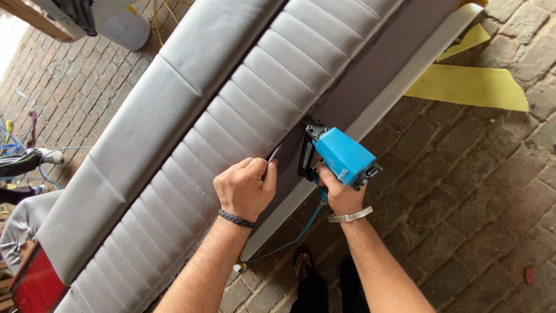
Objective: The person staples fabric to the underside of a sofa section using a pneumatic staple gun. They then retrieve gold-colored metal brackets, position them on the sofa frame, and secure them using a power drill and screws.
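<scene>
Stapler (pixel 343 155) gripped in right hand (pixel 341 194); left hand (pixel 246 186) pinching cover edge (pixel 274 155) just beside.

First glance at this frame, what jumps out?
The bright blue staple gun at centre, gripped by the right hand with its nose against the edge of the long grey ribbed upholstered panel. Beside it, the left hand pinches the grey cover at that same edge. At upper right, a yellow strip lies on the brick floor.
</scene>
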